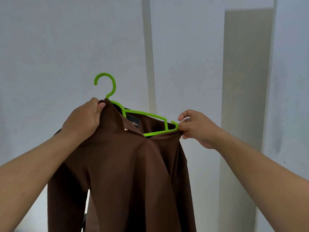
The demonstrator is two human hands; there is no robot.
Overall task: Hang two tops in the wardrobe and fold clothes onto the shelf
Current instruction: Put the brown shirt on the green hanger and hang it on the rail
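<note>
Two bare forearms enter from the lower left and lower right corners of the frame and reach up toward the centre. Between them hangs a brown top (127, 173), a collared garment that fills the lower middle of the frame and runs out past the bottom edge; one long sleeve drops down at the lower left. A small metal button (125, 129) sits on the front near the collar, and a dark label (133, 122) with pale lettering, too small to read fully, shows inside the neck.

The left hand (83, 119), left of centre, is clenched on the collar of the top, its fingers (102, 105) pinching a fold of the brown cloth right beside the base of the hanger's hook. The right hand (197, 128), right of centre, grips the right shoulder edge of the top together with the right tip of the hanger, thumb and forefinger closed on them while the other fingers curl loosely.

The green hanger (147, 114) is plastic, tilted down toward the right. Its left arm is hidden inside the garment; its right arm and lower bar lie bare above the open neck, so the cloth on that side is bunched at the tip and not spread over it. The hook stands free in the air at centre left, caught on nothing.

Behind all this is a pale wall (50, 47), with a narrow grey vertical band in the upper middle and a wider grey upright panel at the right.
</note>
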